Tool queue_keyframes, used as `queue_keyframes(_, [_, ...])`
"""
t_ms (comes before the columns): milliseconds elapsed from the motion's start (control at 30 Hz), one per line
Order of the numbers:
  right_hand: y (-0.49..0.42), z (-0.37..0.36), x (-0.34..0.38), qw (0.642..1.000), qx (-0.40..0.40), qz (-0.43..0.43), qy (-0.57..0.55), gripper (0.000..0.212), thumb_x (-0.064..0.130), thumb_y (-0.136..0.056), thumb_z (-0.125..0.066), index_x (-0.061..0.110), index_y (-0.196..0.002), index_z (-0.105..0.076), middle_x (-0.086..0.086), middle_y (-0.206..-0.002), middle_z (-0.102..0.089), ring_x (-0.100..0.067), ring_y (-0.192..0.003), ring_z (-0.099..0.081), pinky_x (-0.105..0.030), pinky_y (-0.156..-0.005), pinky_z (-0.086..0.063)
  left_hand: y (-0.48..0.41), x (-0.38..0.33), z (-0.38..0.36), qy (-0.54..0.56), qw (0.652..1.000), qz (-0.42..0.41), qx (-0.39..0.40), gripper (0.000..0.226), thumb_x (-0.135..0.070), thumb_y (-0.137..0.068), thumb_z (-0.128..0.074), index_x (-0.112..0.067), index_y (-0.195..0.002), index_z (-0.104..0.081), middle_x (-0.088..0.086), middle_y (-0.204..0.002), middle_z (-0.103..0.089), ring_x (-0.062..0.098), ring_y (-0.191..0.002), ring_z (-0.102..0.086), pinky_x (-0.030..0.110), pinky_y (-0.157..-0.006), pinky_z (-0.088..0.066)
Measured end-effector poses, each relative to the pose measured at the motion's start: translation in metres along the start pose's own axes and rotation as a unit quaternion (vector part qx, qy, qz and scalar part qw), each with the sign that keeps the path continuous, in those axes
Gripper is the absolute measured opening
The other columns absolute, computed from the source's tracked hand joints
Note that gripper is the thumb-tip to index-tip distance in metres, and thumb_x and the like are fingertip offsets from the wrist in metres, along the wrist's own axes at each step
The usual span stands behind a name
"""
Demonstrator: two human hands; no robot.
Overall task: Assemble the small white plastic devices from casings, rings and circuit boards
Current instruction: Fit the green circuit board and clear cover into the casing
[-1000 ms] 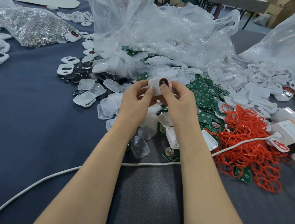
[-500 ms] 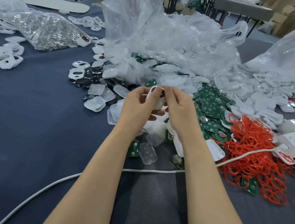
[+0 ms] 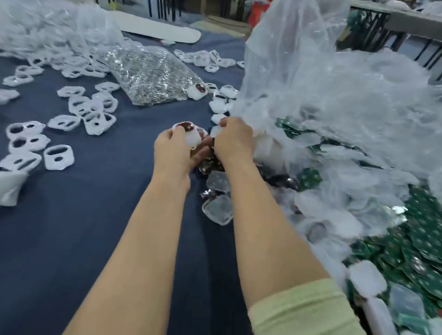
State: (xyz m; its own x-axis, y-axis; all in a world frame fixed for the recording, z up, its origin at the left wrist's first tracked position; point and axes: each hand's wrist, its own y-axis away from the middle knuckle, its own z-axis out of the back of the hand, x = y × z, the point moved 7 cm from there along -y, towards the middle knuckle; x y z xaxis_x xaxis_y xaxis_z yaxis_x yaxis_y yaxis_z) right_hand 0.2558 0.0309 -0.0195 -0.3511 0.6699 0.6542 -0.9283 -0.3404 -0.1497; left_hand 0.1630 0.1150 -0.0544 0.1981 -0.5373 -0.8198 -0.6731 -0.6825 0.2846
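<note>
Nearest the camera, a pale yellow-green sleeve (image 3: pixel 308 322) covers the right forearm, and both forearms extend over the dark blue table cloth (image 3: pixel 49 246). Beyond two cloudy, rounded-square translucent shells (image 3: pixel 217 210), the left hand (image 3: pixel 173 150) grips the partly built device (image 3: pixel 190 137) between thumb and curled fingers, its red-ringed opening facing up. The right hand (image 3: pixel 236 142) is just beside it, fingers curled at a small white piece (image 3: pixel 215 131) on the edge of the pile; motion blur prevents confirming a pinch. The step in hand appears to be fetching the next part. Keep the device level so that the ring does not lift, take one piece only, and check its orientation before pressing. The device casing is smooth white plastic with rounded corners. Under the hands lie glossy dark parts (image 3: pixel 209 163). To the left, flat white casings (image 3: pixel 58 157) with cut-out holes are scattered. To the right, green circuit boards (image 3: pixel 434 237) overlap in a heap. Farther off lie a glittering silver bag (image 3: pixel 152 80) and crumpled clear plastic bags (image 3: pixel 338 102).
</note>
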Motion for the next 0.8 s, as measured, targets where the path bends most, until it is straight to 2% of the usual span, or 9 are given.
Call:
queue_keyframes(133, [-0.042,-0.017,0.0,0.997,-0.026,-0.022,0.07,0.032,0.006,-0.09,-0.044,0.004,-0.121,-0.055,-0.016,-0.124,-0.059,-0.032,-0.116,-0.053,-0.036,-0.091,-0.044,-0.035,-0.001,-0.007,0.031,0.999,0.019,-0.012,0.027,-0.01,-0.097,-0.039,-0.002,-0.117,-0.055,0.016,-0.096,-0.064,0.016,-0.055,-0.068,0.023,-0.051,-0.054])
queue_keyframes(267, [-0.072,-0.037,-0.006,0.99,0.007,-0.063,0.128,0.034,0.016,-0.09,-0.052,0.007,-0.122,-0.051,-0.015,-0.129,-0.053,-0.03,-0.12,-0.051,-0.034,-0.093,-0.044,-0.057,0.001,-0.009,0.018,0.999,0.025,-0.028,0.029,-0.01,-0.097,-0.038,-0.005,-0.119,-0.056,0.014,-0.095,-0.066,0.017,-0.056,-0.063,0.026,-0.054,-0.057])
queue_keyframes(400, [-0.084,-0.044,-0.008,0.992,0.003,-0.083,0.091,0.038,0.019,-0.088,-0.056,0.007,-0.124,-0.052,-0.018,-0.133,-0.045,-0.029,-0.12,-0.048,-0.033,-0.094,-0.043,-0.067,0.002,-0.007,0.026,0.999,0.032,-0.029,0.026,-0.012,-0.098,-0.038,-0.009,-0.117,-0.055,0.011,-0.093,-0.067,0.017,-0.059,-0.065,0.026,-0.057,-0.058])
queue_keyframes(500, [-0.081,-0.032,-0.003,0.998,-0.024,-0.056,0.005,0.03,0.021,-0.09,-0.054,0.007,-0.117,-0.059,-0.013,-0.124,-0.058,-0.027,-0.113,-0.055,-0.031,-0.089,-0.043,-0.066,0.001,-0.008,0.008,0.999,0.031,-0.014,0.022,-0.013,-0.099,-0.038,-0.009,-0.112,-0.055,0.009,-0.091,-0.066,0.018,-0.067,-0.068,0.024,-0.058,-0.057])
queue_keyframes(567, [-0.071,-0.015,-0.003,0.993,-0.035,-0.046,-0.1,0.026,0.023,-0.088,-0.061,0.01,-0.111,-0.061,-0.007,-0.113,-0.065,-0.021,-0.102,-0.06,-0.03,-0.087,-0.044,-0.061,-0.001,-0.009,0.005,0.999,0.033,-0.009,0.021,-0.012,-0.099,-0.037,-0.009,-0.11,-0.055,0.009,-0.09,-0.066,0.019,-0.071,-0.068,0.025,-0.059,-0.057])
queue_keyframes(633, [-0.052,0.004,-0.005,0.968,-0.019,-0.054,-0.244,0.022,0.022,-0.087,-0.067,0.012,-0.105,-0.059,-0.006,-0.098,-0.066,-0.014,-0.076,-0.061,-0.029,-0.072,-0.051,-0.052,-0.003,-0.011,0.001,1.0,0.031,0.001,0.02,-0.011,-0.098,-0.037,-0.01,-0.102,-0.056,0.007,-0.087,-0.067,0.019,-0.069,-0.069,0.029,-0.066,-0.059])
queue_keyframes(700, [-0.027,0.019,-0.01,0.929,0.016,-0.074,-0.362,0.018,0.018,-0.088,-0.067,0.014,-0.101,-0.055,-0.005,-0.082,-0.062,-0.008,-0.055,-0.053,-0.022,-0.054,-0.047,-0.039,-0.006,-0.015,-0.007,0.999,0.025,0.021,0.019,-0.01,-0.097,-0.038,-0.011,-0.097,-0.056,0.006,-0.083,-0.067,0.017,-0.065,-0.069,0.032,-0.072,-0.058])
queue_keyframes(800, [0.012,0.039,-0.021,0.891,0.049,-0.098,-0.441,0.013,0.01,-0.092,-0.061,0.012,-0.103,-0.053,-0.008,-0.077,-0.06,-0.009,-0.051,-0.054,-0.018,-0.052,-0.049,-0.011,0.0,-0.023,-0.02,0.998,0.025,0.054,0.018,-0.012,-0.097,-0.038,-0.012,-0.099,-0.056,0.007,-0.085,-0.069,0.014,-0.062,-0.069,0.031,-0.07,-0.058])
